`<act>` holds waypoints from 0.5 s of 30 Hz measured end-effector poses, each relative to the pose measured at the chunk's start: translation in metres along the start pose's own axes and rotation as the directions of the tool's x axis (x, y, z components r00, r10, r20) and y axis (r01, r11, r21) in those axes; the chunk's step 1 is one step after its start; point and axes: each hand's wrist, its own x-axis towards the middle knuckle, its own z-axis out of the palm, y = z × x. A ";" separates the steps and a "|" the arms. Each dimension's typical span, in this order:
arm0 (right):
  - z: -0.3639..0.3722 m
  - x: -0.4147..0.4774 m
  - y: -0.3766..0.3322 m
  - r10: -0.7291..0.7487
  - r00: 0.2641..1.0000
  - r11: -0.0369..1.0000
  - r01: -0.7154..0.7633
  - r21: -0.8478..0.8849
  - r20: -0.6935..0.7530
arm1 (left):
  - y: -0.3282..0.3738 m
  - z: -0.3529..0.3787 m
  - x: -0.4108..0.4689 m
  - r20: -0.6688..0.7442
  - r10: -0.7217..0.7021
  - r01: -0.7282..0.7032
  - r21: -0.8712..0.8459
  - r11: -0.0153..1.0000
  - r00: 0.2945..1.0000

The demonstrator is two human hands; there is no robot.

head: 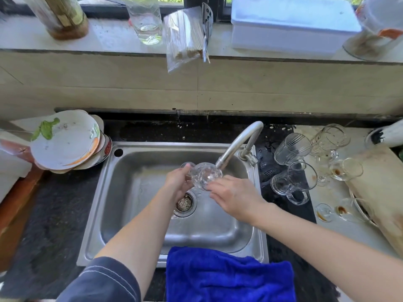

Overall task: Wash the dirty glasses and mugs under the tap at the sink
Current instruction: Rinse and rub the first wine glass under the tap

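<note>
- One glass (205,175) over the sink (102,192), under one tap (237,144).
- Right of the sink: one ribbed tumbler (291,149), one glass mug (290,184), three stained stemmed glasses (331,138) (346,168) (354,211).
- One blue cloth (229,277) on the sink's near edge.
- Left of the sink: one pile of plates (63,140), too stacked to count.

Daylight enters through a dark-framed window (221,7) at 12 o'clock and lights the pale stone window sill (109,38) just below it. Under the sill runs a beige tiled wall (109,88). A black speckled stone counter (54,214) spans 9 to 3 o'clock.
</note>
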 end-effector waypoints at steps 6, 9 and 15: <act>0.000 0.010 0.005 -0.034 0.997 0.987 0.045 -0.154 0.072 | 0.014 0.001 -0.006 0.018 -0.044 0.037 0.303 0.952 0.999; -0.008 -0.006 0.012 -0.161 0.987 0.968 0.163 -0.193 0.022 | 0.018 -0.012 -0.005 0.002 -0.094 0.086 0.384 0.919 0.996; -0.005 0.010 0.010 -0.125 0.988 0.977 0.139 -0.165 0.088 | 0.012 -0.007 -0.013 0.038 -0.169 0.131 0.473 0.871 0.985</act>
